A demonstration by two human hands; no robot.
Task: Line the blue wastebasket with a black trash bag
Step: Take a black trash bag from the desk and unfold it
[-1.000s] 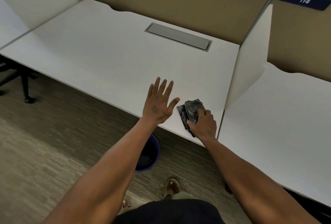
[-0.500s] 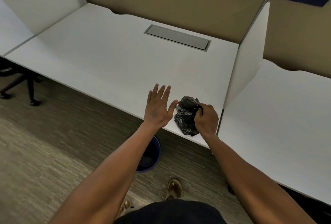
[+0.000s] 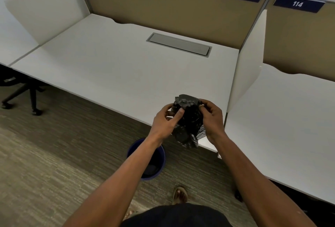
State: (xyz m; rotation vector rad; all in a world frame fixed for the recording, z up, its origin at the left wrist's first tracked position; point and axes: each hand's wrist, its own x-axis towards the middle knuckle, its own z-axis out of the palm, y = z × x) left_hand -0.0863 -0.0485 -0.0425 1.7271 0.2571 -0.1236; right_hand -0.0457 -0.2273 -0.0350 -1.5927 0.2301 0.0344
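A crumpled black trash bag point(image 3: 188, 121) is held in the air just above the front edge of the white desk point(image 3: 116, 70). My left hand point(image 3: 165, 120) grips its left side and my right hand point(image 3: 212, 118) grips its right side. The blue wastebasket point(image 3: 161, 161) stands on the carpet under the desk's front edge, below my left forearm, which hides part of its rim. Something dark lies inside it; I cannot tell what.
A white divider panel point(image 3: 248, 74) stands at the desk's right end, with a second desk point(image 3: 290, 121) beyond it. A grey cable hatch point(image 3: 179, 44) is set in the desk's back. A black chair base point(image 3: 21, 92) stands at the left. My sandalled foot point(image 3: 179, 195) is near the basket.
The bag has come up off the desk. My left hand, spread open before, has moved right and taken hold of the bag together with my right hand.
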